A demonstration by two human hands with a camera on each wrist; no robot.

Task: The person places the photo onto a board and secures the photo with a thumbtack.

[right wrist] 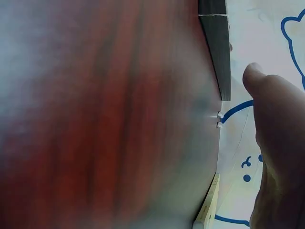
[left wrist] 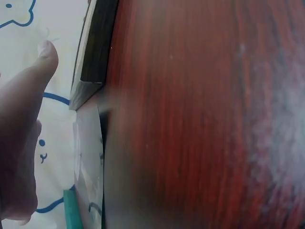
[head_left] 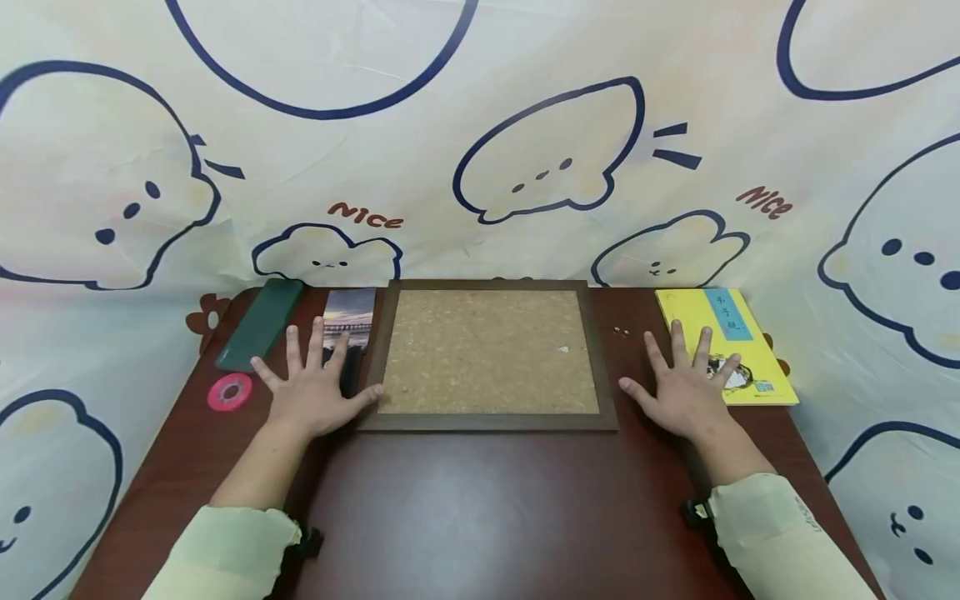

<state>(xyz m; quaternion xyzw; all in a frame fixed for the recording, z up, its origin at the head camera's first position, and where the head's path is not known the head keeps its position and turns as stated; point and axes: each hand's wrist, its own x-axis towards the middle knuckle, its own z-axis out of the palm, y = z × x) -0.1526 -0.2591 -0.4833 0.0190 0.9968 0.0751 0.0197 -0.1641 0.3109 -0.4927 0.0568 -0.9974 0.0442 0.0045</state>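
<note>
My left hand [head_left: 313,398] is held flat with fingers spread, its fingertips overlapping a photo [head_left: 350,310] of a bridge at dusk. A black object [head_left: 351,371] beneath it is partly hidden by the fingers. The thumb tip lies right at the left edge of a cork board [head_left: 487,354] in a dark frame. Spread just as wide, my right hand [head_left: 688,402] has its fingertips over the lower left of a yellow book [head_left: 693,312]. In the right wrist view, the thumb [right wrist: 281,119] is straight. Neither hand grips anything.
A dark green flat case [head_left: 262,325] lies at the back left, with a pink tape ring [head_left: 217,393] in front of it. Several tiny pins [head_left: 621,332] lie between board and book. A cloth with cartoon drawings [head_left: 525,50] hangs behind the brown table [head_left: 487,508].
</note>
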